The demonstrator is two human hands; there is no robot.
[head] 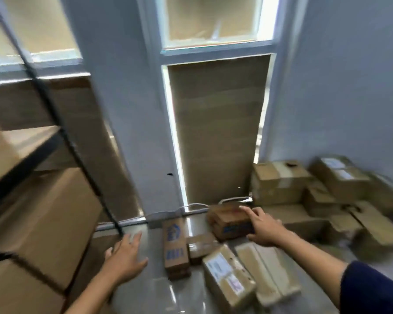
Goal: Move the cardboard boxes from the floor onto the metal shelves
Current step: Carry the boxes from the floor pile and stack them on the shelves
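Head view, blurred by motion.
Right hand (264, 227): fingers spread over the top and near edge of a small box (229, 219); whether it grips, cannot tell.
Small box: squat brown cardboard, blue print on its side, on the floor (145, 291).
Left hand (125, 257): fingers straight and loose, holding nothing, near the shelf post (77, 152).
Floor: glossy pale tile.
Long box (175, 244): narrow, blue print, lying flat.
Labelled box (227, 274): taped, white label, beside the long box.
Pile (327, 189): crumpled cartons in the right corner.
Shelves (21, 155): dark metal frame, large plain cartons (43, 218) on them.
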